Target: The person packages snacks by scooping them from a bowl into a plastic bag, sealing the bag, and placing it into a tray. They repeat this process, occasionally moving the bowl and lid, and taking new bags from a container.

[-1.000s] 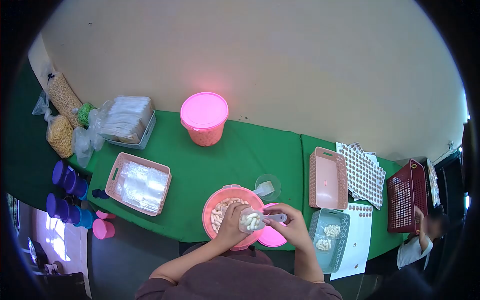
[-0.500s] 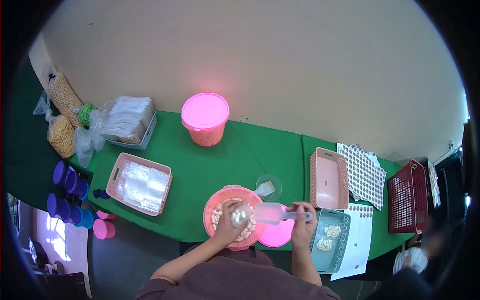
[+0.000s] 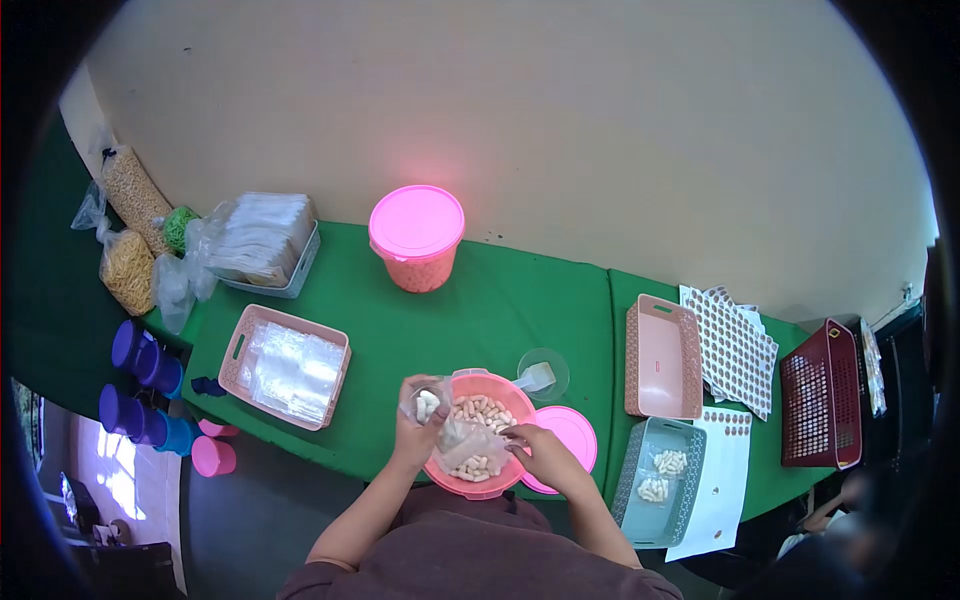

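Note:
My left hand (image 3: 411, 436) is raised at the left rim of a pink bucket (image 3: 525, 395), its fingers closed round a small clear plastic bag (image 3: 427, 404) with a few white, peanut-shaped pieces in it. Many more such pieces (image 3: 482, 411) lie in the bucket. A pale translucent scoop (image 3: 470, 442) is low over them, its outline partly lost against the pieces. At its right end my right hand (image 3: 545, 456) is closed, hiding the handle. Under this hand and wrist a round pink lid (image 3: 572, 440) lies beside the bucket.
A clear dish (image 3: 555, 368) with a white scoop stands behind the bucket. To the right, a blue-green tray (image 3: 640, 520) holds two filled bags, near a pink basket (image 3: 662, 350) and sticker sheets (image 3: 728, 345). A lidded pink bucket (image 3: 417, 235) and a tray of bags (image 3: 285, 370) are leftward.
My left hand has moved left and up with the bag, away from the middle of the bucket. My right hand has come left and lower, bringing the scoop down to the bucket.

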`<act>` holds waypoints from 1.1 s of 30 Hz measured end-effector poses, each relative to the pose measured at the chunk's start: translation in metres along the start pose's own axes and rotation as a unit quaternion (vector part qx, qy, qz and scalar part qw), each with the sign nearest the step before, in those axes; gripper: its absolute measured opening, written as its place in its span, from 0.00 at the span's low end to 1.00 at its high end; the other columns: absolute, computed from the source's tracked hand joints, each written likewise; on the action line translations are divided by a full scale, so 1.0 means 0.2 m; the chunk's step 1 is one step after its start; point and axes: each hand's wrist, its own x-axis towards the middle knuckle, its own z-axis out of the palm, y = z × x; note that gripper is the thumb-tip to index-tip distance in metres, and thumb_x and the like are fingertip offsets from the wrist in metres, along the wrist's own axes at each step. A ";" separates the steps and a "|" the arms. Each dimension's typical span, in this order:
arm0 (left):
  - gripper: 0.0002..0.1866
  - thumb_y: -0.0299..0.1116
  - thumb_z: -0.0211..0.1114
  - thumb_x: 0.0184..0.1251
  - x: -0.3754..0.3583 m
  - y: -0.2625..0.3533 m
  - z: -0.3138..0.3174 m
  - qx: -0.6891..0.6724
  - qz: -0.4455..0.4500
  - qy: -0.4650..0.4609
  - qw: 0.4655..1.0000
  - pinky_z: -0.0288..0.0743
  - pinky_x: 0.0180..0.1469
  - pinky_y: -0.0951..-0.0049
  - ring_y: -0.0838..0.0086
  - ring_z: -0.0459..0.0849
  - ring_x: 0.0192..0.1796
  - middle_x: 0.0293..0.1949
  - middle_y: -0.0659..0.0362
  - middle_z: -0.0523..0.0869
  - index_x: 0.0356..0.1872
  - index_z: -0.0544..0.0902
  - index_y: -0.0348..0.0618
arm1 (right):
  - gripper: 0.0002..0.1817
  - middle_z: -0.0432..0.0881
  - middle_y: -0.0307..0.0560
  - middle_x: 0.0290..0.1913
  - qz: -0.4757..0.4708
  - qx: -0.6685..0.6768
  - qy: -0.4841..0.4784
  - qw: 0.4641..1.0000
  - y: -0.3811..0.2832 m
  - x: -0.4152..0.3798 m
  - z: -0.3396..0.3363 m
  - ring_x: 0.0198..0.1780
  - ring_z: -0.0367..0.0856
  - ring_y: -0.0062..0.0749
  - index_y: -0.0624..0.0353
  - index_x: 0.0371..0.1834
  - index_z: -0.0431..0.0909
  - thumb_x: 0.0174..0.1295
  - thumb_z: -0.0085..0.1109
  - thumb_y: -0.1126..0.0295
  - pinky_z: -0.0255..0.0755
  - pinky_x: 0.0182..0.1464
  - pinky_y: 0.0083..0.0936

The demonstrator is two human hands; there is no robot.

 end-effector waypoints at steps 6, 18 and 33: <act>0.32 0.57 0.60 0.67 -0.02 0.07 0.05 0.019 -0.034 -0.101 0.994 0.74 0.54 0.73 0.74 0.81 0.49 0.47 0.56 0.83 0.55 0.76 0.35 | 0.17 0.82 0.53 0.50 -0.151 -0.110 0.204 0.961 -0.16 0.00 -0.07 0.58 0.78 0.44 0.64 0.52 0.77 0.59 0.63 0.72 0.70 0.59 0.37; 0.28 0.21 0.66 0.63 -0.02 0.14 0.08 -0.046 -0.048 -0.261 0.963 0.74 0.63 0.66 0.68 0.77 0.61 0.60 0.54 0.78 0.65 0.69 0.37 | 0.16 0.82 0.52 0.50 -0.137 0.137 0.094 0.976 -0.15 0.03 0.08 0.52 0.81 0.36 0.65 0.51 0.77 0.60 0.65 0.72 0.73 0.55 0.33; 0.15 0.33 0.65 0.68 -0.06 0.11 0.13 0.018 -0.077 -0.169 0.983 0.76 0.50 0.74 0.76 0.83 0.47 0.43 0.58 0.84 0.52 0.81 0.37 | 0.02 0.80 0.44 0.38 -0.144 0.210 0.253 0.933 -0.14 0.02 0.05 0.43 0.77 0.28 0.64 0.34 0.81 0.61 0.63 0.77 0.69 0.49 0.24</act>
